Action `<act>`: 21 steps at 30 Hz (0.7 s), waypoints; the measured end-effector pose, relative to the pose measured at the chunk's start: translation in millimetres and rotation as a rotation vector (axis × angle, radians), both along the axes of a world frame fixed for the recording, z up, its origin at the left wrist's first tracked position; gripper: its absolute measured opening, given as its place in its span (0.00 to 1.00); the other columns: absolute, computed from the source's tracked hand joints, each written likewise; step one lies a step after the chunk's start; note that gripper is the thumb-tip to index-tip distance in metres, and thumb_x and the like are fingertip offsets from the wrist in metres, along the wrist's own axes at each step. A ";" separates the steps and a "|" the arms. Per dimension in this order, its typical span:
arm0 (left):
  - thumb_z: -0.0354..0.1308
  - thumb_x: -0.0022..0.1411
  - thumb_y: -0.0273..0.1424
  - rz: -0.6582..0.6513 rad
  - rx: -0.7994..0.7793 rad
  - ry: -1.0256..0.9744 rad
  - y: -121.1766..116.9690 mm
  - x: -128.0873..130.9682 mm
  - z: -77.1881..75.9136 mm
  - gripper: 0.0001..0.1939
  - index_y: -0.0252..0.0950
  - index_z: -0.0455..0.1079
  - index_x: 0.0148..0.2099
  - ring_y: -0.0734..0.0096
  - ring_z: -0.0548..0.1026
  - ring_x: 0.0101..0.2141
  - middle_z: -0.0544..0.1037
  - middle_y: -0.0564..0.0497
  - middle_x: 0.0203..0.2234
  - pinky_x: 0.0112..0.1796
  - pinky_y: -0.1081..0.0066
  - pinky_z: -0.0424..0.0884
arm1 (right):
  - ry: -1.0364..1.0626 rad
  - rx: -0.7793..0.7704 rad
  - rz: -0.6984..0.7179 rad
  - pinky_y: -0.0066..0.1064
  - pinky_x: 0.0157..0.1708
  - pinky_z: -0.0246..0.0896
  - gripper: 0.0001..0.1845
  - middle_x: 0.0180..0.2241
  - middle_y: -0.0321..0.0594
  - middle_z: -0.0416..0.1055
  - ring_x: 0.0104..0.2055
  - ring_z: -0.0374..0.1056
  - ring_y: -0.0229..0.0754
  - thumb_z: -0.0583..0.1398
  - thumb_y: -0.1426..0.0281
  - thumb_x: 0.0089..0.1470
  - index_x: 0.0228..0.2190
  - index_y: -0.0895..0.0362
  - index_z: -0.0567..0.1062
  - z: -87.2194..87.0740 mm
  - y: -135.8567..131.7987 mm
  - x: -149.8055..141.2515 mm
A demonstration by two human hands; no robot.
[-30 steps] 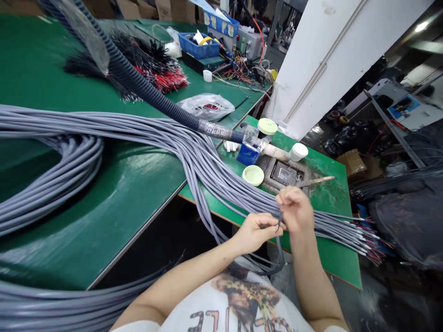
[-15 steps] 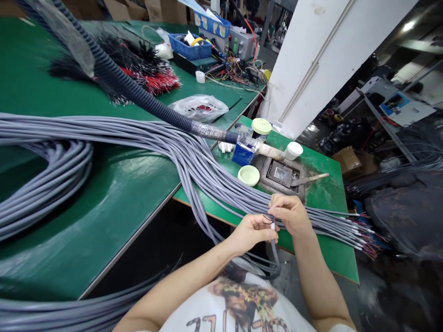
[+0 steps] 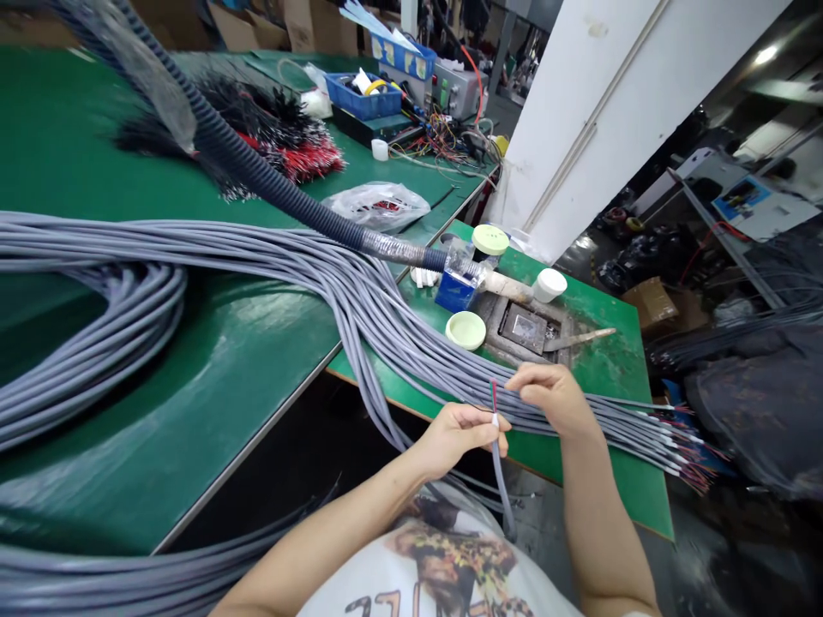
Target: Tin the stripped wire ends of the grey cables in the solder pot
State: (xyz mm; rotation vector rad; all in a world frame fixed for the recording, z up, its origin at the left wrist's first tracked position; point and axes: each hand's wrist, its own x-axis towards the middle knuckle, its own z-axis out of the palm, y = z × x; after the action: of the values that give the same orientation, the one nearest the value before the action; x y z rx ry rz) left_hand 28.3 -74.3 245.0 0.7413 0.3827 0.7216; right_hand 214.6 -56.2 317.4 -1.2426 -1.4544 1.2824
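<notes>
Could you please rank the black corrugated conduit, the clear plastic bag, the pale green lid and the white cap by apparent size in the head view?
Black corrugated conduit: largest.
Clear plastic bag: next.
Pale green lid and white cap: they look alike, and nearness to the camera leaves them unranked.

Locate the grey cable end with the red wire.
In the head view, the cable end is pinched in the left hand, its red wire rising just left of the right hand.

The light is bright and quite even — a ceiling lamp (image 3: 765, 56) shines far right, with soft glare on the green bench top (image 3: 219, 360) and the grey cables (image 3: 360, 300). The wide lens bends the edges — the white pillar (image 3: 597, 111) leans, and the floor (image 3: 726, 566) near right is dim.
</notes>
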 end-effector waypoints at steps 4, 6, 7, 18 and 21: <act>0.65 0.54 0.36 -0.037 0.022 -0.002 1.1 -0.8 -1.2 0.14 0.29 0.77 0.38 0.71 0.76 0.26 0.79 0.46 0.24 0.35 0.70 0.70 | 0.058 -0.092 0.096 0.28 0.28 0.59 0.08 0.26 0.37 0.72 0.27 0.65 0.36 0.68 0.66 0.43 0.28 0.55 0.82 -7.2 -1.2 -17.4; 0.65 0.53 0.37 -0.042 0.023 0.007 -0.6 0.0 -2.8 0.15 0.29 0.77 0.38 0.71 0.75 0.26 0.79 0.46 0.24 0.35 0.70 0.70 | 0.085 -0.086 0.061 0.28 0.28 0.60 0.04 0.25 0.37 0.73 0.27 0.65 0.36 0.68 0.68 0.43 0.26 0.55 0.82 -8.6 0.7 -26.0; 0.65 0.53 0.37 -0.033 0.019 0.007 -1.1 0.1 -3.7 0.15 0.29 0.77 0.37 0.71 0.75 0.26 0.79 0.46 0.24 0.34 0.70 0.70 | 0.097 -0.073 0.032 0.28 0.27 0.60 0.03 0.24 0.36 0.73 0.26 0.66 0.36 0.68 0.69 0.43 0.25 0.55 0.82 -9.4 1.5 -29.0; 0.67 0.51 0.36 0.107 -0.163 -0.142 7.2 -7.3 -3.6 0.14 0.30 0.77 0.36 0.73 0.74 0.23 0.77 0.49 0.22 0.30 0.73 0.68 | 0.069 0.102 -0.222 0.30 0.29 0.59 0.03 0.23 0.35 0.73 0.27 0.65 0.37 0.66 0.71 0.46 0.26 0.51 0.82 -29.3 -9.1 -33.2; 0.67 0.51 0.36 0.107 -0.204 -0.165 9.0 -9.0 -3.8 0.13 0.31 0.77 0.36 0.73 0.74 0.24 0.77 0.49 0.22 0.30 0.74 0.68 | -0.048 0.187 -0.268 0.31 0.30 0.59 0.04 0.25 0.35 0.72 0.29 0.65 0.38 0.65 0.71 0.48 0.28 0.51 0.81 -26.5 -13.3 -30.8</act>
State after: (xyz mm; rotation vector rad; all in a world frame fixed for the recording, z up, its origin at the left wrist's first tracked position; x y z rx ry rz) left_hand 19.2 -65.3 241.2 0.4683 0.3417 0.8252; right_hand 183.8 -69.4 290.9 -1.2982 -1.3544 0.9232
